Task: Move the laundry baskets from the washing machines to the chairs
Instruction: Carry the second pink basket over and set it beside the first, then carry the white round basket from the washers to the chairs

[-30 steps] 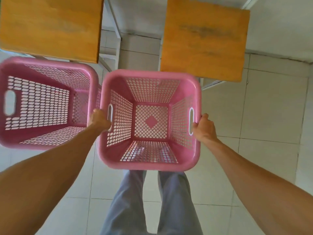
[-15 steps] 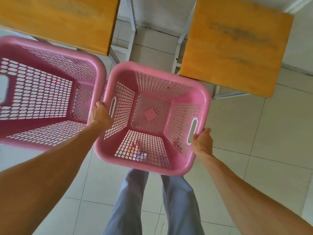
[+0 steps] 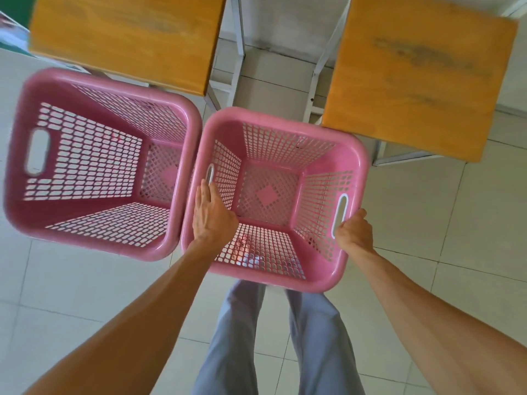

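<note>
Two empty pink lattice laundry baskets are in front of me. The right basket point(image 3: 285, 122) hangs tilted above my legs. My right hand point(image 3: 355, 232) grips its right rim beside the handle slot. My left hand point(image 3: 212, 215) lies flat on its left rim, fingers stretched toward the other handle slot and not curled around it. The left basket point(image 3: 99, 246) touches the right one's side, and no hand is on it. Beyond them stand two chairs with wooden seats: the left chair point(image 3: 125, 38) and the right chair point(image 3: 413, 75).
White metal chair legs point(image 3: 238, 49) stand in the gap between the two seats. The floor is pale tile point(image 3: 456, 223). My legs in grey trousers point(image 3: 285, 337) are below the right basket. A green edge shows at the top left corner.
My left hand has loosened from the handle and now lies flat on the rim. The view has swung left and the right basket has tilted, its far edge nearing the right chair.
</note>
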Demonstrator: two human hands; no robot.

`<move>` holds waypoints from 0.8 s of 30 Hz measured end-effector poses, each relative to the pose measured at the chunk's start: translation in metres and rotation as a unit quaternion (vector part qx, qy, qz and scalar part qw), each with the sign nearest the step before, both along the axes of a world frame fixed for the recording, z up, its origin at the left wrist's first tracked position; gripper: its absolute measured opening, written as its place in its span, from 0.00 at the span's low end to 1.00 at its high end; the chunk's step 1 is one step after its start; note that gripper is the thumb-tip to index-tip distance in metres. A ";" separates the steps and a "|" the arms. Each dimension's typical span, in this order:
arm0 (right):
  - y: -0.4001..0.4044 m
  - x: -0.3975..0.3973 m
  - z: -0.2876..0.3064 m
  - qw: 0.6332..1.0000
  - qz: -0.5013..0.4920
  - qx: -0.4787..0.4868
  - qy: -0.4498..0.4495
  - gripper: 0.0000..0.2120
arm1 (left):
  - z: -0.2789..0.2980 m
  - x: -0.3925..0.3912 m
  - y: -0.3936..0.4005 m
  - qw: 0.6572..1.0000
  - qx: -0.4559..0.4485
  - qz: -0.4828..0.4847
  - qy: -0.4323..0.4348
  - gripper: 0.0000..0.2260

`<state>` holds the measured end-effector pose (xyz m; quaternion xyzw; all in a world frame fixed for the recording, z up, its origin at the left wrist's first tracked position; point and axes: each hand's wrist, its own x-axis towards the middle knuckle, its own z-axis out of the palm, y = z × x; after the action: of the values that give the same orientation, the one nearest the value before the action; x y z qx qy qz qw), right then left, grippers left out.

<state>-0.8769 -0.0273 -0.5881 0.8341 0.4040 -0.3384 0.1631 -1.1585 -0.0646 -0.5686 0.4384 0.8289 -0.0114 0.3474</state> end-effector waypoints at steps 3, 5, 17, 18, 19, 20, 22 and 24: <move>0.007 -0.001 0.010 0.998 -0.032 -0.047 0.025 0.19 | 0.007 -0.001 0.004 1.000 -0.020 0.006 -0.009 0.37; 0.014 -0.005 0.022 0.995 -0.048 -0.074 0.043 0.20 | 0.015 -0.003 0.007 0.999 -0.035 -0.005 -0.018 0.36; -0.016 0.011 0.200 0.993 0.003 0.010 0.116 0.06 | 0.185 0.087 0.031 0.964 0.024 -0.257 -0.065 0.21; -0.024 0.021 0.216 0.993 0.003 0.013 0.118 0.08 | 0.200 0.100 0.033 0.959 0.026 -0.277 -0.061 0.18; -0.031 0.032 0.228 0.993 -0.001 0.020 0.119 0.07 | 0.212 0.114 0.034 0.953 0.028 -0.296 -0.061 0.14; -0.040 0.045 0.239 0.993 -0.006 0.028 0.118 0.05 | 0.221 0.129 0.034 0.946 0.029 -0.315 -0.065 0.11; -0.061 0.076 0.256 0.991 -0.035 0.061 0.117 0.05 | 0.235 0.166 0.033 0.927 0.037 -0.366 -0.068 0.08; -0.084 0.110 0.267 0.983 -0.084 0.106 0.126 0.06 | 0.247 0.208 0.028 0.912 0.023 -0.405 -0.066 0.13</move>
<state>-0.7665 -0.1113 -0.3211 0.8282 0.3832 -0.4088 -0.0077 -0.9510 -0.0370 -0.3211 0.7442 0.5553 -0.1026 0.3568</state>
